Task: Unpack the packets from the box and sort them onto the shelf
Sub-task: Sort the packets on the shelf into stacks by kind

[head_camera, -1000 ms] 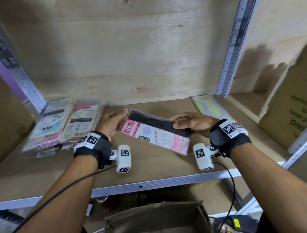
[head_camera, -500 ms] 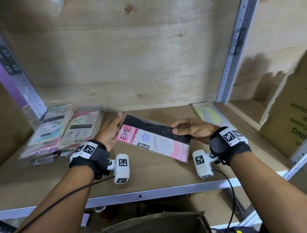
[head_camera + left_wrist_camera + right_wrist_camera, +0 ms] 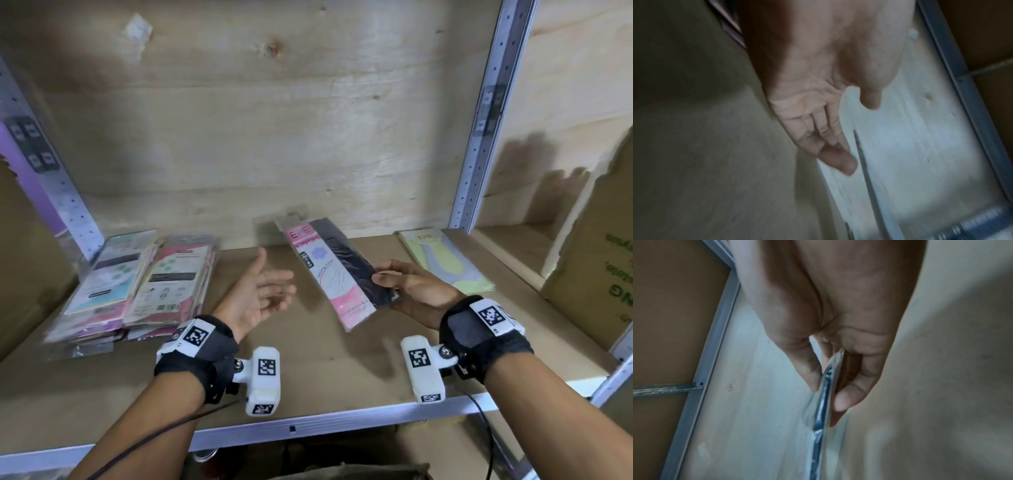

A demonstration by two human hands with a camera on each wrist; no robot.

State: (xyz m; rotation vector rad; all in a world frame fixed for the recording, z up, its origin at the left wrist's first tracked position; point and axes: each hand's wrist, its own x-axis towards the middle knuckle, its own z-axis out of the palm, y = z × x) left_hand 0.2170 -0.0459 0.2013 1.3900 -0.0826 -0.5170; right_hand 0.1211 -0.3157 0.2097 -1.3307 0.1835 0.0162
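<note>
A pink, white and black stocking packet point(image 3: 337, 275) hangs above the wooden shelf point(image 3: 325, 370), its top end pointing to the back wall. My right hand point(image 3: 394, 284) pinches its near right edge between thumb and fingers; the right wrist view shows the packet point(image 3: 823, 402) edge-on in that pinch. To the packet's left my left hand point(image 3: 267, 291) is off it, palm turned up, fingers straight, holding nothing; its fingers point(image 3: 830, 139) show bare in the left wrist view. Two stacks of packets point(image 3: 137, 284) lie at the shelf's left. A yellow-green packet point(image 3: 445, 263) lies at the right.
A metal upright point(image 3: 486, 113) bounds the bay on the right, another upright point(image 3: 51, 178) on the left. A cardboard box point(image 3: 596, 267) stands in the neighbouring bay at far right. Below the shelf's metal front edge point(image 3: 308, 425) a brown box top point(image 3: 359, 472) shows.
My left hand has let go of the packet and pulled back leftwards, palm up. My right hand has swung the packet from lying crosswise to pointing at the back wall.
</note>
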